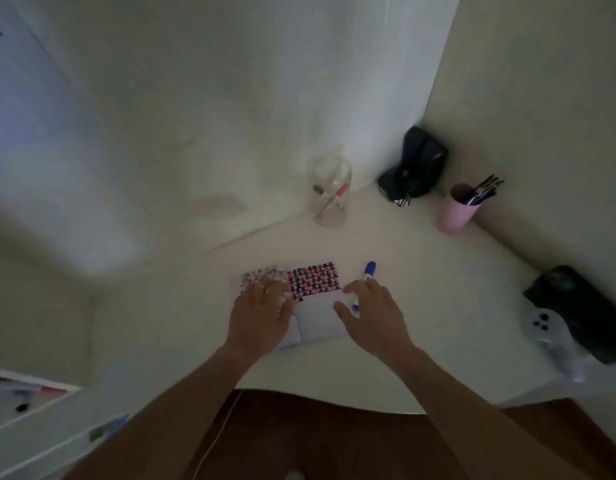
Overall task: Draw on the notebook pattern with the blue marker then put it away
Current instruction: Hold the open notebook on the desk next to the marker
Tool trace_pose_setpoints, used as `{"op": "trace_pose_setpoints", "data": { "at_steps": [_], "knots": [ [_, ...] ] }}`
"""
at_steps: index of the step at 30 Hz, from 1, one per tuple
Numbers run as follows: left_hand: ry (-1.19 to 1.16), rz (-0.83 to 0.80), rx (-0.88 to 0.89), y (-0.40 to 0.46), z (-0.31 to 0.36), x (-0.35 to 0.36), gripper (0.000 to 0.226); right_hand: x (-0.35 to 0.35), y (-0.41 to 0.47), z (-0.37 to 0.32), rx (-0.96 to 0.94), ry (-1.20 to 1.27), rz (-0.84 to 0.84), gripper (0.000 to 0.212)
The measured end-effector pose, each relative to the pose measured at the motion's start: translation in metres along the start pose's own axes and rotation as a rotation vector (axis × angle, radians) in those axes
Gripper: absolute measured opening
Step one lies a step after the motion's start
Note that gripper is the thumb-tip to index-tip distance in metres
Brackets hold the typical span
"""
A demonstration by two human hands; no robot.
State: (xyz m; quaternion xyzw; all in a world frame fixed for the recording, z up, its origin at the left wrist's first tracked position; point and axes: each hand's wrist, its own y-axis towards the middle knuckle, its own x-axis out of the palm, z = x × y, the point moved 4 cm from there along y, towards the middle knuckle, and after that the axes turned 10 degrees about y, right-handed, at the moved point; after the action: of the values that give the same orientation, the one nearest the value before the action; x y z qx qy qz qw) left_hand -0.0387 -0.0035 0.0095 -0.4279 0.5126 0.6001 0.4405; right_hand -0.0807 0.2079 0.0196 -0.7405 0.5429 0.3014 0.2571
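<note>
The blue marker lies on the surface just right of the notebook, under the open right hand, which is not yet gripping it. Light, stiff and smooth, it probably suits a mid-barrel pinch. The left hand rests flat and open on the notebook.

A white table carries a notebook, jar, pink cup, black pouch and controller.
</note>
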Motion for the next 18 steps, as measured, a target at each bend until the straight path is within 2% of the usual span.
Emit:
{"op": "trace_pose_setpoints", "data": {
  "at_steps": [7,10,13,18],
  "knots": [
    [-0.001,0.056,0.0,-0.022,0.0,0.088,0.032,0.075,0.0,0.059,-0.152,-0.033,0.091,0.031],
    [0.052,0.108,-0.048,-0.027,0.001,0.101,0.033,0.089,0.0,0.076,-0.203,-0.107,0.142,0.026],
    [0.085,0.173,-0.055,-0.034,0.005,0.112,0.036,0.099,0.0,0.087,-0.308,-0.161,0.261,0.021],
    [0.129,0.247,-0.059,-0.042,0.006,0.12,0.039,0.109,-0.002,0.092,-0.369,-0.209,0.349,0.026]
  ]
}}
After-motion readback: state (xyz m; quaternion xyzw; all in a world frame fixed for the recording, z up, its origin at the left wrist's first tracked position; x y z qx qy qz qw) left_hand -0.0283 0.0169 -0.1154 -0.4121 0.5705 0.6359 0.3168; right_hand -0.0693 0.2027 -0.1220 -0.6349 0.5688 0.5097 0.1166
